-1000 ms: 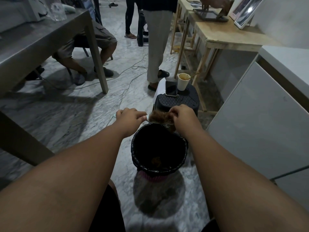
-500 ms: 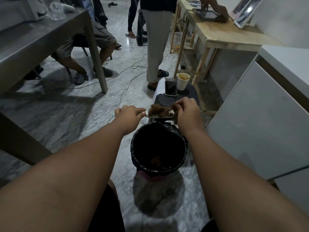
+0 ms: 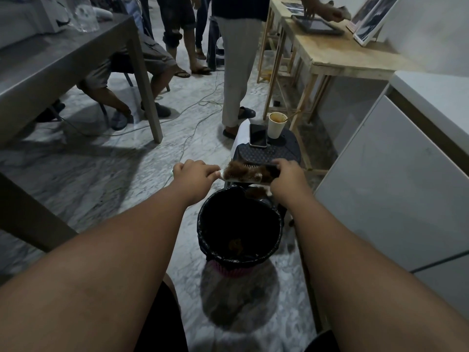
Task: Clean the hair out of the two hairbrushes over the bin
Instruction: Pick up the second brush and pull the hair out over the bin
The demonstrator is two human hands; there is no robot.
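Over the bin (image 3: 238, 261), above its far rim, I've got the hairbrush (image 3: 250, 175) sideways: left hand (image 3: 194, 177) gripping the handle, right hand (image 3: 285, 176) curled round the far end, brown hair (image 3: 236, 170) packed in the bristles.

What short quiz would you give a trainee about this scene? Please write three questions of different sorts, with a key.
1. True or false: the left grip holds the brush by its handle.
2. The phone lies on: A the floor, B the stool, C the table.
3. Fill in: the brush bristles are full of ___.
Key: 1 true; 2 B; 3 hair.
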